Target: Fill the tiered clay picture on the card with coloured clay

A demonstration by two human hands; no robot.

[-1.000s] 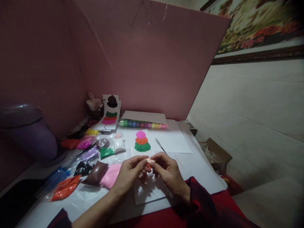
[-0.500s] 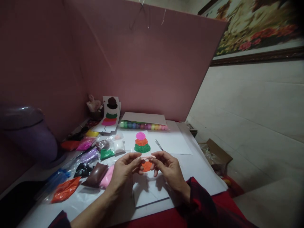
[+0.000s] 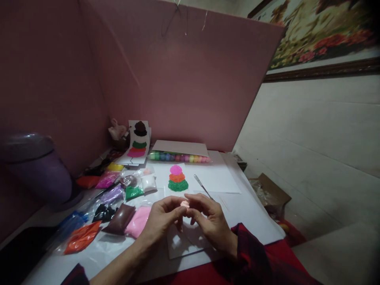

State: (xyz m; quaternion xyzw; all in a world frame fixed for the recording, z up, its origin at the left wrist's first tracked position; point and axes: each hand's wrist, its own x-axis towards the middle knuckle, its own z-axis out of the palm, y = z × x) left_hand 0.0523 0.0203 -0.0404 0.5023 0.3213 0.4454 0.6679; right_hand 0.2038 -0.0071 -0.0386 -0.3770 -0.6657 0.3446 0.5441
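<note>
A small lump of pale peach modelling clay (image 3: 185, 204) is pinched between the fingertips of both hands, over a white card (image 3: 184, 250). My left hand (image 3: 163, 215) grips it from the left with thumb and fingers bent inward. From the other side my right hand (image 3: 212, 219) closes on the same lump. Just beyond the fingers lie textured clay layers in pink, orange and green (image 3: 178, 185), stacked on the white paper. The fingers now cover the orange patch on the card. A slim metal tool (image 3: 202, 185) lies behind my right hand.
Bags of coloured clay, among them brown (image 3: 120, 219), pink (image 3: 139, 221) and orange (image 3: 83, 237), spread on the left. A decorated card (image 3: 138, 144) leans at the back beside a strip of coloured balls (image 3: 179, 157). A purple container (image 3: 38, 170) stands far left.
The peach clay has gone from a thin strip stretched between my hands to a compact lump. My hands have shifted slightly and cover the orange patch.
</note>
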